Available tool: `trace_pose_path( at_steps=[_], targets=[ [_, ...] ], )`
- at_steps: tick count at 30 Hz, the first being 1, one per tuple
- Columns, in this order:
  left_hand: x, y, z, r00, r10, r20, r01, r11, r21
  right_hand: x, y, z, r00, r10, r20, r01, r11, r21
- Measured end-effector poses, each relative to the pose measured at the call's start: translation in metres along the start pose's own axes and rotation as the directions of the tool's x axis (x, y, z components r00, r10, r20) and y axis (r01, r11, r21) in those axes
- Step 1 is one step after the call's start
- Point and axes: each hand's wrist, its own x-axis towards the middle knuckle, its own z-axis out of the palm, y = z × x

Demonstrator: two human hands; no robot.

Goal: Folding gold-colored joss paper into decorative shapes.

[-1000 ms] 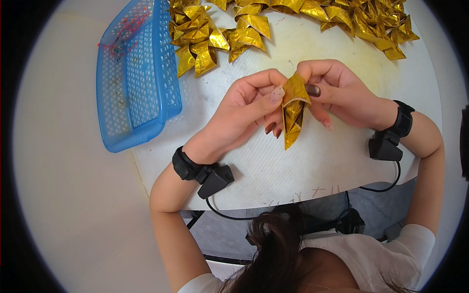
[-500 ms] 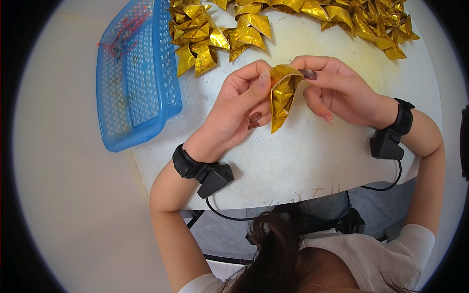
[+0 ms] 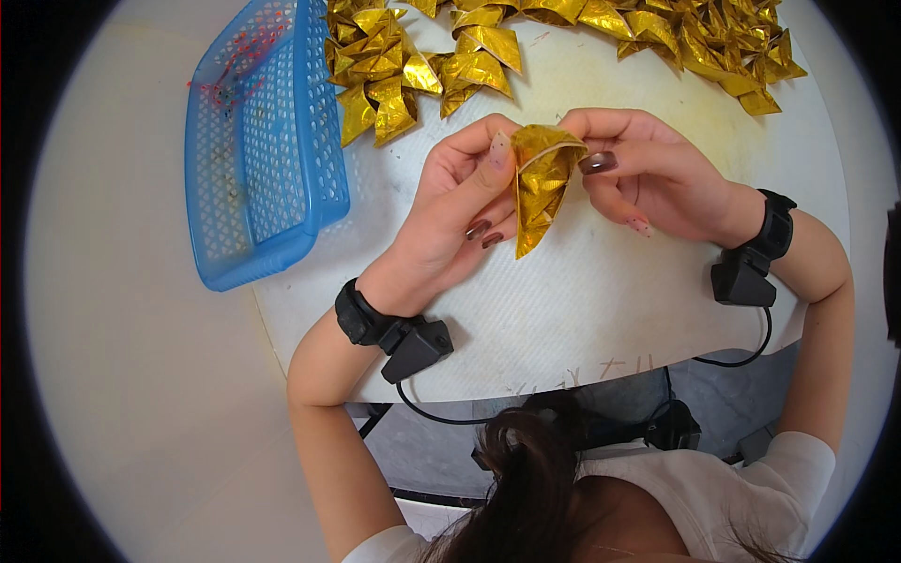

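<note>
A piece of folded gold foil paper (image 3: pixel 542 192), curved at its top and narrowing to a point below, hangs between my two hands above the white table. My left hand (image 3: pixel 460 202) pinches its left edge between thumb and forefinger, the other fingers curled behind. At its upper right rim, my right hand (image 3: pixel 657 169) grips the paper between thumb and forefinger; the remaining fingers are bent inward. The fold stands partly open, and its hollow faces me.
Many folded gold paper pieces (image 3: pixel 385 61) lie heaped along the table's far side. A blue plastic basket (image 3: pixel 310 239) with small red bits inside stands at the left. The white table (image 3: pixel 526 328) has a curved near edge. Black wrist devices (image 3: pixel 418 347) trail cables.
The gold paper's top has spread a little wider. My left thumb has shifted slightly left, and my right thumb has slid slightly down along the rim.
</note>
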Motion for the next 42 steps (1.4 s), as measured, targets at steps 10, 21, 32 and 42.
trace_pose_path(
  at_steps=[10, 21, 32, 42],
  targets=[
    [0.0, -0.003, 0.004, 0.999, 0.013, -0.052, -0.013, 1.0, 0.013, -0.001, 0.007, 0.01, 0.99, -0.103, -0.095, 0.078, 0.968, -0.24],
    [0.0, 0.0, 0.009, 0.998, -0.062, -0.004, 0.062, 0.996, 0.069, -0.001, 0.015, 0.009, 0.97, -0.21, -0.124, 0.144, 0.904, -0.403],
    [0.002, -0.001, 0.007, 0.997, -0.069, -0.017, 0.07, 0.996, 0.058, -0.006, 0.003, 0.013, 0.963, -0.231, -0.135, 0.154, 0.89, -0.428],
    [0.001, -0.001, 0.012, 0.998, -0.054, -0.033, 0.059, 0.985, 0.161, -0.007, 0.003, 0.017, 0.955, -0.244, -0.17, 0.163, 0.908, -0.387]
  ],
)
